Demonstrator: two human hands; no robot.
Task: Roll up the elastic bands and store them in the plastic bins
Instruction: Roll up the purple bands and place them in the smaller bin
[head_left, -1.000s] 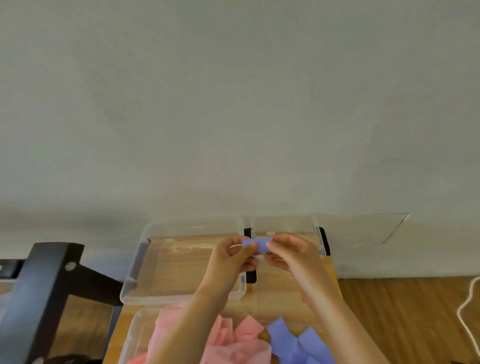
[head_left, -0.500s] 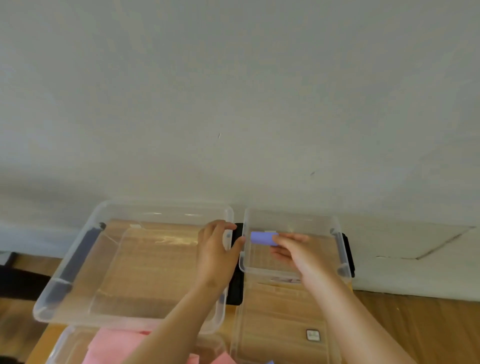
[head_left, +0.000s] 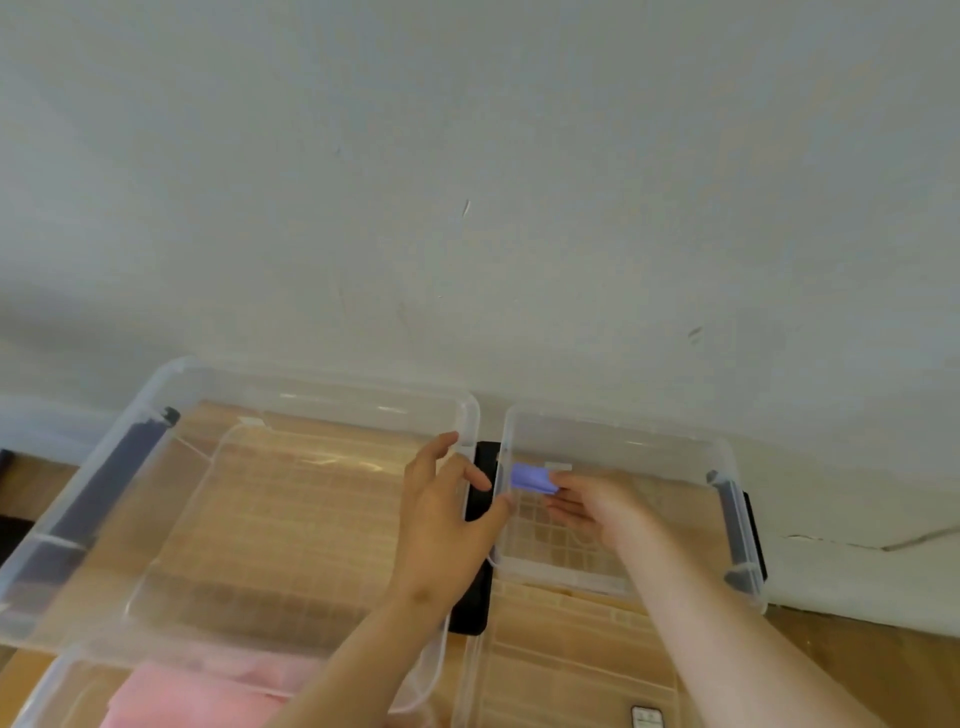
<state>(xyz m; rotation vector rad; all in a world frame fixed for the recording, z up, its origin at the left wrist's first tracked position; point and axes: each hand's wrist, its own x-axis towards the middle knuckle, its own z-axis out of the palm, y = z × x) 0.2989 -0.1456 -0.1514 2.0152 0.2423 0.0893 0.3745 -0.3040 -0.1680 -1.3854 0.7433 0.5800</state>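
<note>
A wooden table (head_left: 31, 680) is carrying a set of clear plastic bins, pushed up against a pale wall (head_left: 467, 182). Nearest the person, at the bottom left, a bin (head_left: 67, 680) is holding loose pink bands (head_left: 208, 691). Beside it on the right, a flat clear lid (head_left: 571, 670) is lying on the wood.

Both forearms are reaching forward over these. The left hand (head_left: 447, 525) is hovering over the right wall of the large bin (head_left: 311, 387) with its grip released: the fingers are spreading loosely and holding nothing, and the thumb is pointing toward the neighbouring bin. A flat black object (head_left: 480, 483) is lying in the gap between the two far bins, partly hidden under that hand.

The right hand (head_left: 597, 506) is reaching into the small bin (head_left: 748, 551) — its grip is pinching a rolled purple band (head_left: 530, 477) at the fingertips. The roll is sitting inside the small bin, just beside its left wall and below the rim; whether it is touching the bin's floor cannot be told. The large bin is showing only the wood grain through its clear bottom. Behind both bins the wall is filling the upper part of the view, with a few small marks on it.
</note>
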